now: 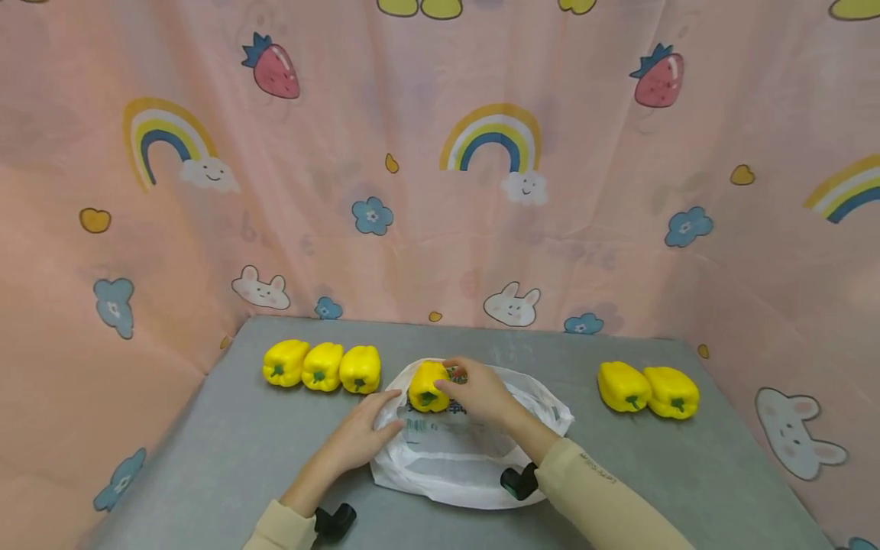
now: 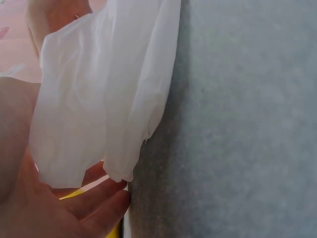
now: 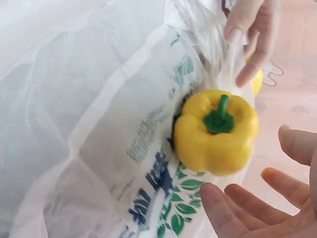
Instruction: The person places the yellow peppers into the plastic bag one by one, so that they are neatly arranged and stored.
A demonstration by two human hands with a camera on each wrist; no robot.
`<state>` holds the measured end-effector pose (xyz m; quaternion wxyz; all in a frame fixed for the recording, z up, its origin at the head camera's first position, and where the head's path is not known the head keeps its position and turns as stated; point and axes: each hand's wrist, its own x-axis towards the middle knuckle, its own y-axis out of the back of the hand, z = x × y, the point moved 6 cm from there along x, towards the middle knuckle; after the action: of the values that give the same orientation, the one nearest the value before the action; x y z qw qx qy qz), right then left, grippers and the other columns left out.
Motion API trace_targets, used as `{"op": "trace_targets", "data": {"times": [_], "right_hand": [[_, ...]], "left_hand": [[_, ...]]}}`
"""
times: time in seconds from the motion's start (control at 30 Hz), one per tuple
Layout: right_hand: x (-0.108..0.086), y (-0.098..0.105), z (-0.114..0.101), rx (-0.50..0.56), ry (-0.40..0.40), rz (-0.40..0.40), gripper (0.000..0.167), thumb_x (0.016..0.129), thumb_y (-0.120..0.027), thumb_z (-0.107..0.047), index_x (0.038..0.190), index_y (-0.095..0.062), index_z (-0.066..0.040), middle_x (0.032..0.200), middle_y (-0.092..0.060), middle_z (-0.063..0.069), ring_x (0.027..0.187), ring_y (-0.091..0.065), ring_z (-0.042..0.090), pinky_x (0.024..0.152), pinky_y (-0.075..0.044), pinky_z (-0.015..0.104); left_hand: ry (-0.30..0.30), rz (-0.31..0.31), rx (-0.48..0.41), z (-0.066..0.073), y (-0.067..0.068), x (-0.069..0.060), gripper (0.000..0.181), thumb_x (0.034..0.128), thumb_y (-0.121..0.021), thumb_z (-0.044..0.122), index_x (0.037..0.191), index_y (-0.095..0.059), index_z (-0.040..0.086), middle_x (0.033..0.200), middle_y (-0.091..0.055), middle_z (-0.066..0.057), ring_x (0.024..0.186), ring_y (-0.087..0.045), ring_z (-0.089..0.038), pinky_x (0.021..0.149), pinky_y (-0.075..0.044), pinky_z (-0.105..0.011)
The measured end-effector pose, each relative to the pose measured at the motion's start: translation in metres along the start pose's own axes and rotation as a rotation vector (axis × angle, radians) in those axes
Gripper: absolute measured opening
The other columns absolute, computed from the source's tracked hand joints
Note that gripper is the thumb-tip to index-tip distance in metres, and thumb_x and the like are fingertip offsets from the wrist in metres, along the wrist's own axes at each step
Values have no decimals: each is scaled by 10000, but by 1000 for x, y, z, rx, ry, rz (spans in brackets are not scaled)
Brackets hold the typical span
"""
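Observation:
A white plastic bag with green and dark print [image 1: 447,462] [image 2: 109,74] [image 3: 94,119] lies flat. One yellow pepper [image 1: 426,388] [image 3: 215,136] rests on its far left part, green stem towards the person. The right hand [image 1: 484,393] [image 3: 272,206] is beside the pepper's right side, fingers spread; a gap shows between fingertips and pepper in the right wrist view. At the bag's left edge is the left hand [image 1: 354,437] [image 2: 81,210] [image 3: 257,37], thumb and fingers apart; in the left wrist view, bag film covers part of its fingers.
Three yellow peppers [image 1: 321,367] stand in a row at the back left of the grey table [image 1: 234,451]. Two more yellow peppers [image 1: 649,391] sit together at the right. A pink patterned curtain [image 1: 440,252] hangs behind and at both sides.

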<state>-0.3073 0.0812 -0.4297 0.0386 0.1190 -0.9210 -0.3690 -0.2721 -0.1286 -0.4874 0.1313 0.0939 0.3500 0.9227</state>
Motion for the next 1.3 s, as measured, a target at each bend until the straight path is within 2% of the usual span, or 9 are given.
{"op": "trace_targets", "data": {"times": [0.27,0.5,0.63,0.83,1.07,1.3], "right_hand": [[-11,27,-10,-56,53,48,370,987,-678,-304,1280,-662,-79,1187,-691,109,1093,-650,287,909,-557,500],[-22,51,-10,-76,88,73,327,988,-676,-287,1226,-684,-63,1133,-712,85,1050,-666,271,880,-577,466],[-27,66,-3,-74,117,89,309,1004,-654,-272,1222,-680,-55,1126,-715,78,1037,-669,269,865,-582,448],[-36,93,10,-67,156,123,355,1022,-629,-287,1255,-658,-21,1141,-710,119,1050,-671,319,878,-573,483],[-47,125,31,-77,146,215,380,1029,-621,-288,1292,-648,-14,1174,-697,168,1062,-671,361,872,-576,498],[-57,147,51,-103,129,296,414,1044,-591,-329,1289,-639,2,1214,-681,185,1088,-651,367,898,-560,522]], "left_hand": [[-3,9,19,0,3,0,553,996,-652,333,1491,-507,134,1489,-498,-154,1382,-443,-393,1108,-352,-636],[-2,10,11,1,3,0,543,997,-654,314,1489,-511,134,1487,-500,-154,1385,-439,-395,1113,-344,-638],[1,11,11,1,3,0,540,997,-656,308,1488,-512,133,1484,-503,-152,1384,-440,-393,1111,-345,-641],[13,5,7,2,3,0,545,996,-657,289,1493,-505,126,1488,-498,-154,1388,-437,-390,1113,-343,-640],[10,2,6,3,2,-1,539,998,-653,297,1488,-509,127,1485,-501,-151,1385,-438,-396,1110,-343,-645],[4,-2,7,4,1,-2,537,1000,-651,313,1485,-512,130,1488,-497,-155,1385,-433,-405,1110,-338,-650]]}}
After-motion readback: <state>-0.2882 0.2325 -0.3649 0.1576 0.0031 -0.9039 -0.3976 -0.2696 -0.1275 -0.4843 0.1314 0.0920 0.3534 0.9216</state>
